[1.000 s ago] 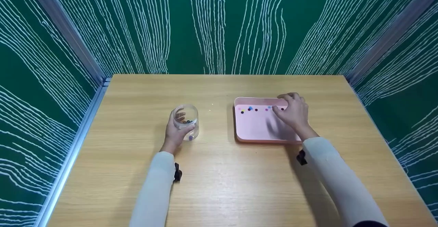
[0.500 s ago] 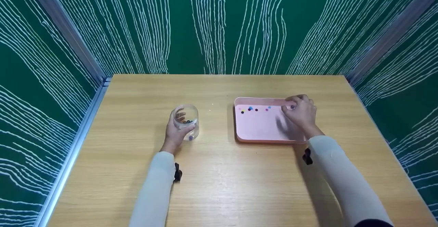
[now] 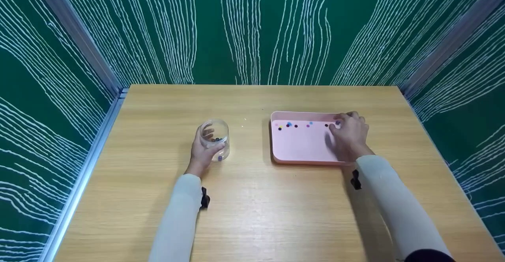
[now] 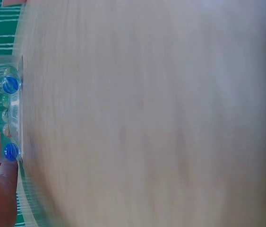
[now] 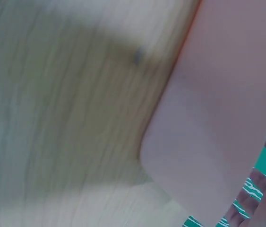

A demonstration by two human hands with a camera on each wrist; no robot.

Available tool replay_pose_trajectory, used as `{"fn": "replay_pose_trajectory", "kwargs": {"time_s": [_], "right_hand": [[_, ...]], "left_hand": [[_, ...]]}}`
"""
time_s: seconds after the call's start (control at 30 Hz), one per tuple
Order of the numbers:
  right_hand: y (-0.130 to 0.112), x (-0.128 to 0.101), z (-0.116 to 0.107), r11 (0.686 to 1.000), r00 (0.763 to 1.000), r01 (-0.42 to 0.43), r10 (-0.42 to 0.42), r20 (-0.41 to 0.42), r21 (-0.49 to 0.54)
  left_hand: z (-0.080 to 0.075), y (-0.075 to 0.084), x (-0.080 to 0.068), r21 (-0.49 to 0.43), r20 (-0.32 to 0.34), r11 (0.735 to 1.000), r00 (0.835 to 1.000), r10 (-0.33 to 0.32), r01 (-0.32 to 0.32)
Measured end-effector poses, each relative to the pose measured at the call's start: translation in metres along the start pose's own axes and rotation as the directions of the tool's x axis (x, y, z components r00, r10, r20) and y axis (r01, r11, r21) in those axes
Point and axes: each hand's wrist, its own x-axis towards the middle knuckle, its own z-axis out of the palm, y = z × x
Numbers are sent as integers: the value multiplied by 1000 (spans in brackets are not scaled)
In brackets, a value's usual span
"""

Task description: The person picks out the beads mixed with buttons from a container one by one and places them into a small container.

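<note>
My left hand (image 3: 202, 151) is wrapped round a clear jar (image 3: 223, 135), fingers behind and thumb across the front. Several glass marbles lie at the jar's bottom, among them a blue swirled marble (image 4: 11, 85). A shallow pink tray (image 3: 300, 147) lies to the right with a loose row of several small coloured marbles (image 3: 289, 124) along its far side. Over the tray's right end is my right hand (image 3: 351, 133), thumb and fingers apart, with a dark marble (image 3: 338, 123) showing between them. The right wrist view shows the fingers beyond the tray's wall, but no marble.
Everything rests on a light wooden table (image 3: 252, 203). Green walls with white wavy lines (image 3: 240, 33) enclose its back and sides, with metal posts at the corners. Tiny pale specks (image 3: 245, 119) lie between jar and tray.
My right hand has shifted right along the tray, uncovering a dark marble on its left. The marble between thumb and fingers stays nearly in place. The left hand and jar hold still.
</note>
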Motion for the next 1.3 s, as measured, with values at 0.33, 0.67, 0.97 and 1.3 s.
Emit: {"fn": "replay_pose_trajectory", "kwargs": {"time_s": [0.33,0.67,0.97,1.3], "right_hand": [[6,9,7,997,994,-80,82,72,-23],[10,16,11,993,994,-73,80,76,-91],[11,19,11,991,997,-42,49,54,-126],[13,29,10,981,998,-11,24,65,-193]], "left_hand": [[-2,2,0,-31,7,999,1000,-15,15],[-2,27,-11,8,25,999,999,-45,45],[-1,26,-6,-11,35,997,997,-74,74],[1,5,2,-4,-15,1000,1000,-24,24]]}}
